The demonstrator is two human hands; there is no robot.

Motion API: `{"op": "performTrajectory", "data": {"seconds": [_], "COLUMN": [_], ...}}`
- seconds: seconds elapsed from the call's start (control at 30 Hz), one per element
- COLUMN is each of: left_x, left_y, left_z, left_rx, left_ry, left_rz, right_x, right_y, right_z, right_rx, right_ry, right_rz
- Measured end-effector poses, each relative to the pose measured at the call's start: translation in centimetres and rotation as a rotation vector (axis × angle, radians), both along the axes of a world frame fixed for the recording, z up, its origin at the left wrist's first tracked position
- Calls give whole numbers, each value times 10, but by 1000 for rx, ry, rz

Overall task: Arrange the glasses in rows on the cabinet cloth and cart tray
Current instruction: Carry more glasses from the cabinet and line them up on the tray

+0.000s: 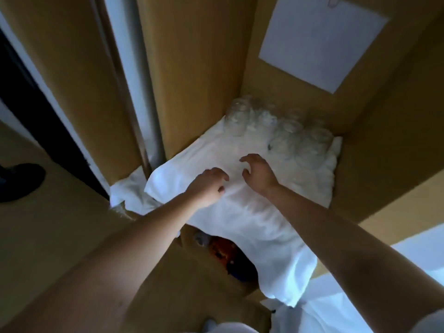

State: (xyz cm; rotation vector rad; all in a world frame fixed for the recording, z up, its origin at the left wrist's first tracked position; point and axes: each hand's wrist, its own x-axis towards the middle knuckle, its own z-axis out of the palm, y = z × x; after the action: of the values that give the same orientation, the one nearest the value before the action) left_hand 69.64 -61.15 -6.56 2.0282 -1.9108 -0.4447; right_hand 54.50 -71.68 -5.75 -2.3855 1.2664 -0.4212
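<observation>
A white cloth covers the cabinet shelf and hangs over its front edge. Several clear glasses stand upside down in rows at the back right of the cloth, with one glass at the back left of the group. My left hand hovers over the front middle of the cloth with loosely curled fingers and holds nothing. Beside it, my right hand has its fingers spread and bent, empty, just short of the nearest glasses. The picture is blurred.
Wooden cabinet walls enclose the shelf on the left and back. A white paper sheet is stuck on the back wall. Below the shelf sit dark and red objects. A dark shoe shows at far left.
</observation>
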Motion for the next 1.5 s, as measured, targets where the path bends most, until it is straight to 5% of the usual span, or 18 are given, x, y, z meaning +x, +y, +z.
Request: {"op": "performTrajectory", "data": {"seconds": [0.37,0.5,0.67,0.77,0.87,1.07,1.5], "left_x": [-43,-59,-67,-81,-91,-95,-99], "left_y": [-160,-213,-271,-292,-296,-294,-282], "left_z": [10,47,77,74,48,53,87], "left_rx": [-92,-160,-204,11,210,62,169], "left_ry": [-146,-79,-269,-292,-361,-382,-526], "left_rz": [-306,-355,-566,-570,-598,-559,-510], "right_x": [-67,-87,-94,-98,-101,-84,-85], "right_y": [-87,-116,-144,-142,-135,-148,-174], "right_z": [12,40,62,48,34,48,71], "right_rx": [-325,-290,-6,131,61,29,143], "right_ry": [23,37,197,276,382,489,783], "right_rz": [-296,-604,-719,-647,-645,-699,-626]}}
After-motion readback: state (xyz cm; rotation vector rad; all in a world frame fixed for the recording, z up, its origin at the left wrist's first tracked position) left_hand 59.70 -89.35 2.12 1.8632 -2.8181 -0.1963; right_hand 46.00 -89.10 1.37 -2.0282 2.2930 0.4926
